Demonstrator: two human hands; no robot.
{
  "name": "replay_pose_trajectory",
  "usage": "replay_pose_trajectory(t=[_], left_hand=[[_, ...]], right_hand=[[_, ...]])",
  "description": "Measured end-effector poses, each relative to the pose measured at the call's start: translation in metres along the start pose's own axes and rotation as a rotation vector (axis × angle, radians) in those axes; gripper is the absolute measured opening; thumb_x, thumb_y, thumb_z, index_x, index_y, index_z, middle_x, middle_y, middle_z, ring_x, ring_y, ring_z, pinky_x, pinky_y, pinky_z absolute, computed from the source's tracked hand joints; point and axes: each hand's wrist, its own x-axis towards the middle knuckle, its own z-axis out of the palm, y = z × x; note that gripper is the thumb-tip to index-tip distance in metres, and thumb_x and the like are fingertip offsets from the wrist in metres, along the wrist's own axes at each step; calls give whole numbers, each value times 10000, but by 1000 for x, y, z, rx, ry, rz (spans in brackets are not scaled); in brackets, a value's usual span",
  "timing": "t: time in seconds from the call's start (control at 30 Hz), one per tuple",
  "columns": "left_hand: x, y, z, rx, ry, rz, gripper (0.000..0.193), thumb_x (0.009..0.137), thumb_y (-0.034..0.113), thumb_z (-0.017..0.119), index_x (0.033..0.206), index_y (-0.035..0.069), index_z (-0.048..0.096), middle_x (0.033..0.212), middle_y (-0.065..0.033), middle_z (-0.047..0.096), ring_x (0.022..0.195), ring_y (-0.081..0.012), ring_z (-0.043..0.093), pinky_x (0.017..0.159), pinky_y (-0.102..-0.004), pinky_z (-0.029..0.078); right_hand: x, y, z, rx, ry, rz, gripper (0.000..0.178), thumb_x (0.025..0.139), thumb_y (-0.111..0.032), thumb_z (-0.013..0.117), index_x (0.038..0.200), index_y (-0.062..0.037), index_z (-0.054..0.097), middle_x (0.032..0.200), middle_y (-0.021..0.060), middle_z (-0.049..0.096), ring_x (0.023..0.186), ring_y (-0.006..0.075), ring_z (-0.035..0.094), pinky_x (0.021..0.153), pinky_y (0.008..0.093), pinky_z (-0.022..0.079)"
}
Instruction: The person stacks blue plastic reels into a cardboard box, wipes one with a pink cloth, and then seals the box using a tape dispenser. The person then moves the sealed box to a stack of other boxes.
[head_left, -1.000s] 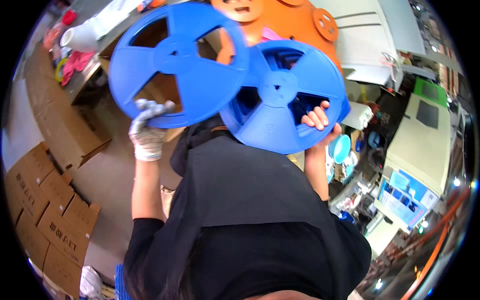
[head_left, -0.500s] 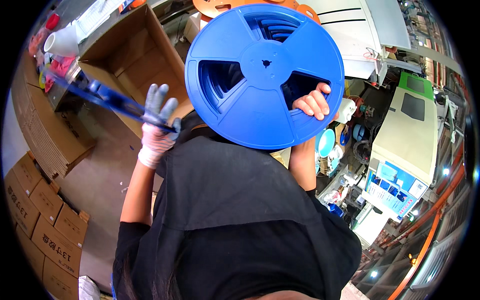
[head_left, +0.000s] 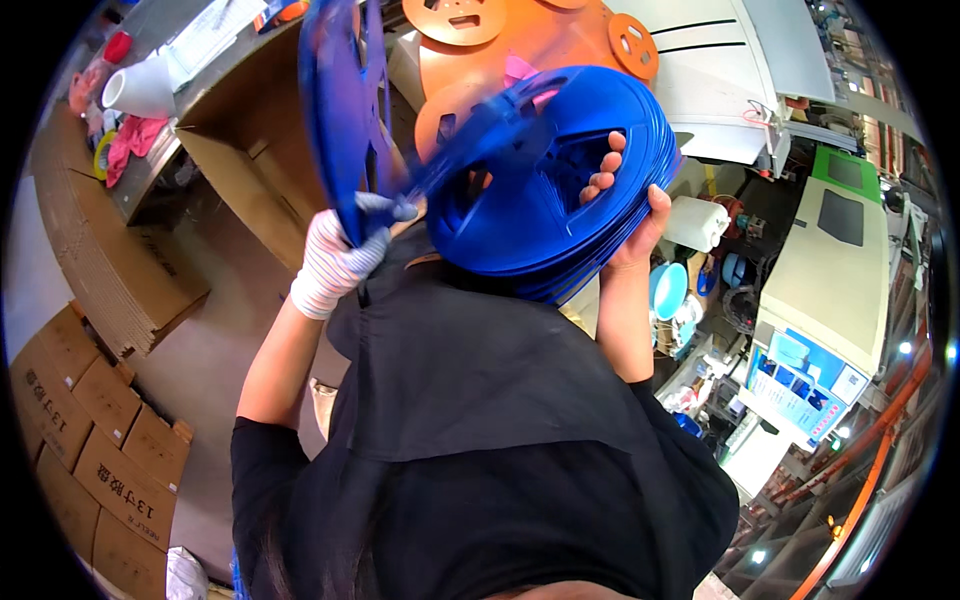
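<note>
My left hand (head_left: 340,262), in a white striped glove, closes around the lower edge of a blue plastic reel (head_left: 335,130) that stands nearly edge-on and is smeared by motion. A second blurred blue strip slants from beside that hand across the stack; whether it is part of the same reel I cannot tell. My bare right hand (head_left: 640,225) grips a thick stack of blue reels (head_left: 590,222) at its right side, fingers hooked through a cut-out in the top one. The stack leans, so its layered rims show along the lower right.
An open cardboard box (head_left: 240,170) lies beyond my left hand, with flattened cardboard (head_left: 110,255) further left. Orange discs (head_left: 455,20) stand behind the stack. Closed cartons (head_left: 120,480) are piled at lower left; a beige-green machine (head_left: 825,270) occupies the right.
My left hand has swung right and closed, its blue reel turning from a leftward slant to upright. The stack in my right hand has dropped slightly and tipped, showing its layered rims.
</note>
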Motion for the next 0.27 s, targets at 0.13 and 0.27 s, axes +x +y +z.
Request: replay_pose_trajectory(t=[0.13, 0.27], left_hand=[[8, 0, -47, -766, 198, -106, 363, 736, 111, 702, 1070, 71, 568, 1039, -126, 627, 997, -314, 617, 928, -485, 485], [-10, -77, -116, -1025, 5, 164, 460, 695, 171, 738, 1106, 114, 538, 1100, -80, 583, 1064, -330, 565, 1044, -560, 364]], right_hand=[[-11, 9, -11, -76, 128, 0, 696, 798, -287, 610, 1376, 20, 375, 1081, 123, 594, 887, 248, 601, 849, 411, 507], [-21, 17, -25, -22, 113, 4, 701, 797, -305, 616, 1384, -6, 376, 1082, 117, 599, 918, 249, 595, 880, 404, 496]])
